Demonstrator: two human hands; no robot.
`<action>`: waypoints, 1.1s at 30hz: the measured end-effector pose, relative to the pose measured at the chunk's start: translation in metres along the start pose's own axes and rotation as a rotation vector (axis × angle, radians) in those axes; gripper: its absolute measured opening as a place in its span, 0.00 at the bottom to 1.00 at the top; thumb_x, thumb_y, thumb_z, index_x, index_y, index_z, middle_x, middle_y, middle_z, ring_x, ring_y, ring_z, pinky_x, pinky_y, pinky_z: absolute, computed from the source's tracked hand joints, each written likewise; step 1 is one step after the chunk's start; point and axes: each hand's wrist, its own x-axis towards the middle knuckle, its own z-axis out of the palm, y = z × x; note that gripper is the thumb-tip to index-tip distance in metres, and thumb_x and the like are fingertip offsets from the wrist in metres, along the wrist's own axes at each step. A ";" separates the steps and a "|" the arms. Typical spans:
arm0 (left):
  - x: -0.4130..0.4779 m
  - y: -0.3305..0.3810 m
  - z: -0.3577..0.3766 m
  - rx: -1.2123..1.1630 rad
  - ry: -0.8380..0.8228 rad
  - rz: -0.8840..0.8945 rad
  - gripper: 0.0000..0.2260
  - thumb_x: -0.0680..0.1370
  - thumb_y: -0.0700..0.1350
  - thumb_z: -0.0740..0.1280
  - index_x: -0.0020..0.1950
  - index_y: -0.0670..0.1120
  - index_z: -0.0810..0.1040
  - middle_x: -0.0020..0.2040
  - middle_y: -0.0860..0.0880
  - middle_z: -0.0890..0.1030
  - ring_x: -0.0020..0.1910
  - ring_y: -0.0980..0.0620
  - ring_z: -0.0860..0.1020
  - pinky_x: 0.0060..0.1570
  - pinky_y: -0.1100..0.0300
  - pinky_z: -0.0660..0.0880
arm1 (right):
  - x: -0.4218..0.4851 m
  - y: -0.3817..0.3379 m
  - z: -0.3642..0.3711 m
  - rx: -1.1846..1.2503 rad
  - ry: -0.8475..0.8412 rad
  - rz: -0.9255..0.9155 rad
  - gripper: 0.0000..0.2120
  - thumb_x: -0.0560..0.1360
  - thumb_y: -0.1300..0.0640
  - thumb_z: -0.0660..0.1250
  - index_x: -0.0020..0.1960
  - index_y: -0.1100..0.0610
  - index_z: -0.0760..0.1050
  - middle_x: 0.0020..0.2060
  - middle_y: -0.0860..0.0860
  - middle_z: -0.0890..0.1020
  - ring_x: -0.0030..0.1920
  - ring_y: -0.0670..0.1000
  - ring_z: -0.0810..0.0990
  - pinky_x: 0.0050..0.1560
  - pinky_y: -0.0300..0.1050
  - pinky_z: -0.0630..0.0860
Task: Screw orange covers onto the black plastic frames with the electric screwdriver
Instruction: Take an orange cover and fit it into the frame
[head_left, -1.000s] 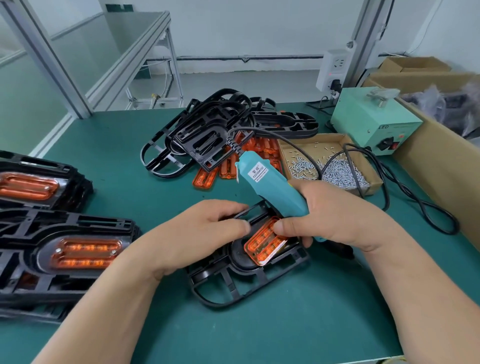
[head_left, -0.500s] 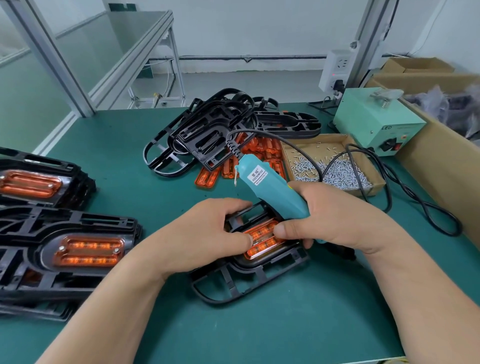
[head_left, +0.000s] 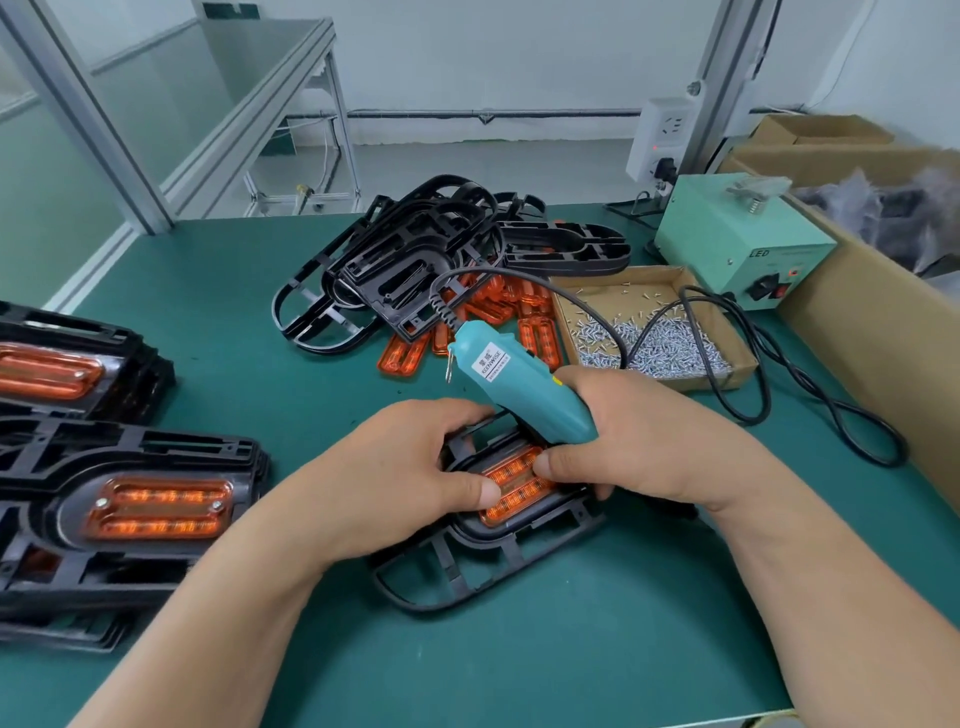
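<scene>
You are at the seating step. One black frame (head_left: 467, 569) lies flat on the green worktop (head_left: 571, 654) just in front of you, and an orange cover (head_left: 511, 488) sits in its oval recess.

Your left hand (head_left: 410, 467) grips that frame. The fingers curl over its far edge and the thumb presses down on the left end of the cover.

Your right hand (head_left: 644, 441) is wrapped round the teal electric screwdriver (head_left: 524, 395). The tool leans away from you, cord end up, and one fingertip of that hand touches the right end of the cover. The hand hides the bit, so I cannot tell whether it carries a screw or where it points. I see no screw heads on the part of this cover that shows.

To your left, the finished assemblies (head_left: 156, 506) show a screw at each end of the cover, so this one likely needs two.

The next move, as I judge it, is to feel the cover drop flush and then load a screw from the cardboard tray of screws (head_left: 660, 343), just beyond your right hand. Stand the bit upright over an end hole, and pin the cover with your thumb while you drive so it cannot twist. Mind the cord (head_left: 519, 278), which loops over the tray.

More loose covers (head_left: 519, 312) and a pile of bare frames (head_left: 410, 260) wait behind.
</scene>
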 end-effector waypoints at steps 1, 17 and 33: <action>0.000 0.000 0.001 0.046 0.010 0.009 0.27 0.75 0.50 0.77 0.73 0.63 0.76 0.58 0.64 0.83 0.58 0.63 0.81 0.64 0.52 0.77 | 0.000 0.000 0.000 0.000 -0.004 0.004 0.17 0.71 0.52 0.82 0.52 0.51 0.75 0.37 0.47 0.82 0.30 0.51 0.85 0.30 0.44 0.80; 0.007 0.007 0.009 0.320 -0.097 0.140 0.32 0.77 0.59 0.68 0.81 0.59 0.66 0.55 0.65 0.67 0.64 0.64 0.65 0.59 0.67 0.67 | -0.005 0.028 -0.050 0.957 0.571 -0.005 0.14 0.71 0.50 0.76 0.47 0.58 0.76 0.33 0.53 0.80 0.31 0.54 0.83 0.27 0.41 0.78; 0.075 0.083 0.000 0.438 0.321 0.171 0.07 0.83 0.52 0.67 0.56 0.58 0.85 0.49 0.63 0.84 0.49 0.64 0.80 0.53 0.57 0.80 | -0.007 0.048 -0.065 1.187 1.118 -0.193 0.09 0.81 0.54 0.73 0.50 0.57 0.75 0.34 0.51 0.75 0.32 0.53 0.79 0.32 0.43 0.76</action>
